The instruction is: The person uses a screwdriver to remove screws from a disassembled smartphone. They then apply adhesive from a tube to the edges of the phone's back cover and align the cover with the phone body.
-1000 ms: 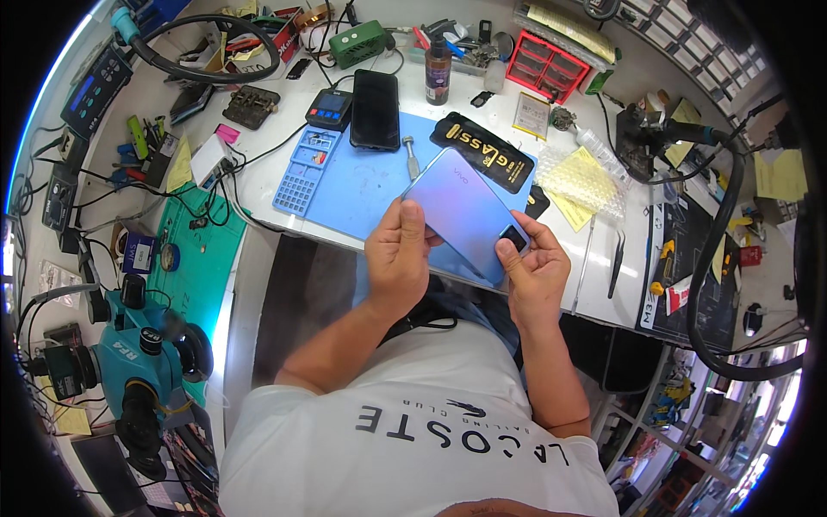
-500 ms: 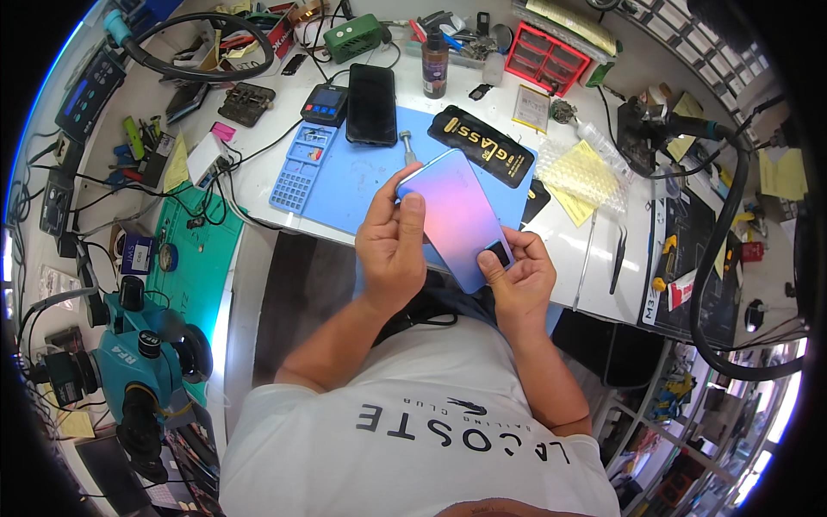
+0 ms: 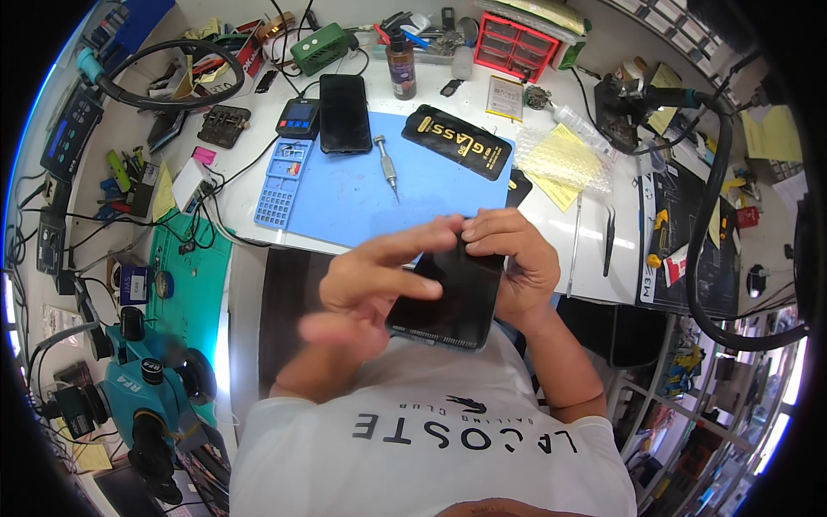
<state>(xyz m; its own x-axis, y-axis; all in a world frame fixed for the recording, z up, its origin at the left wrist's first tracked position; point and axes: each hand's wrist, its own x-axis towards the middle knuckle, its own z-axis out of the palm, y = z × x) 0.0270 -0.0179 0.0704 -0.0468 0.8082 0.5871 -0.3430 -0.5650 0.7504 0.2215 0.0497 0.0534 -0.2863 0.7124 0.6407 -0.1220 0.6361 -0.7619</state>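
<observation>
A phone [image 3: 457, 293] is held over my lap with its dark screen side up. My right hand [image 3: 521, 263] grips it along the right side, fingers bent over its far right corner. My left hand [image 3: 370, 280] hovers across its left part, fingers spread and one reaching to the far edge; part of this hand is smeared by motion. Beyond the hands, a precision screwdriver [image 3: 387, 164] lies on the blue mat [image 3: 345, 198]. A second black phone [image 3: 345, 114] rests at the mat's far edge, and a black screen-protector package [image 3: 457, 142] lies right of it.
A blue parts tray [image 3: 280, 189] lies at the mat's left. Bubble wrap with a yellow note [image 3: 558, 164], tweezers [image 3: 609, 241] and a red drawer box [image 3: 517, 47] are to the right. A teal microscope [image 3: 146, 388] stands at the left; a spray bottle [image 3: 401, 69] stands behind.
The phone has turned from its pink-blue back to its dark screen side and come nearer my body. My left hand has loosened from its upper left edge and spread over it.
</observation>
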